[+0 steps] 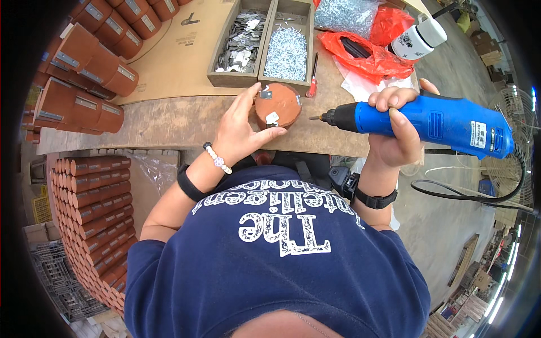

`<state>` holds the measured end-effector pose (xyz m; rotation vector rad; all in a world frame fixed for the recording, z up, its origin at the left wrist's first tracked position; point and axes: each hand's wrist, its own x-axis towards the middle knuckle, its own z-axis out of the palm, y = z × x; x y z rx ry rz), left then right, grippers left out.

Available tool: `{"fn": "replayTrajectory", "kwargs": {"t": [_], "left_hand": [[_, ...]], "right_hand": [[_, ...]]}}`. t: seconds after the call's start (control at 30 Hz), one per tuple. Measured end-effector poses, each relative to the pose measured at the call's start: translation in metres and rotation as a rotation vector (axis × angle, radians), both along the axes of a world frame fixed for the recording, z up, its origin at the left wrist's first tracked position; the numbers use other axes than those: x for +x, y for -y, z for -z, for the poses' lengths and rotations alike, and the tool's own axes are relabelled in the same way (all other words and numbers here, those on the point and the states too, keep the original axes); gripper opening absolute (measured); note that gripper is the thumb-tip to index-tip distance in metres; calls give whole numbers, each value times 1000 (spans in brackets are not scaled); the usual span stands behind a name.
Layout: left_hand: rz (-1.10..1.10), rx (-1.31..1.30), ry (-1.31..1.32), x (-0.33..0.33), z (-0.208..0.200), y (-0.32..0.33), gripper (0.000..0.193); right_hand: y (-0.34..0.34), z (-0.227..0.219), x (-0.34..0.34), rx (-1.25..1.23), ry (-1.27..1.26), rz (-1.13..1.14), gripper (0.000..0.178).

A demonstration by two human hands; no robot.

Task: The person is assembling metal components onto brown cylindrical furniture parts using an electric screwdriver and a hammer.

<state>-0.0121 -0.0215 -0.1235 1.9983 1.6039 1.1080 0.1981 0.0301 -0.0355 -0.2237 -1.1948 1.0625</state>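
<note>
A reddish-brown round cylinder [280, 109] stands on the wooden workbench near its front edge, with small metal plates on its flat top at the rim. My left hand [239, 124] grips it from the left, fingers along its side and the thumb at its near side. In my right hand [394, 127] is a blue electric screwdriver [448, 121], held sideways with its bit pointing left. The bit's tip is a short way right of the cylinder, not touching it. A small red-handled screwdriver [312, 87] lies beyond the cylinder, beside the wooden boxes.
One wooden box [222, 79] holds flat metal plates; its neighbour [310, 34] holds silvery screws. Similar cylinders [84, 107] with metal strips lie at left, and more [104, 197] are stacked below. A red plastic bag [366, 62] and white bottle [417, 40] stand at right. A black cable [468, 197] loops from the tool.
</note>
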Motion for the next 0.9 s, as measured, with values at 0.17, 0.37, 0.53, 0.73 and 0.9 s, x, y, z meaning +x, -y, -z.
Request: {"fn": "replayTrajectory", "kwargs": {"t": [0.17, 0.37, 0.53, 0.73, 0.9], "left_hand": [[-72, -66, -41, 12, -4, -4, 88], [59, -104, -57, -5, -5, -15, 82], [469, -261, -28, -25, -22, -46, 77], [745, -461, -304, -26, -56, -82, 86], [650, -489, -285, -34, -70, -124, 79]], "right_hand": [[2, -1, -2, -43, -54, 7, 58], [3, 2, 4, 8, 19, -1, 58], [4, 3, 8, -1, -6, -3, 58], [7, 2, 16, 33, 41, 42, 57], [8, 1, 22, 18, 2, 27, 57]]}}
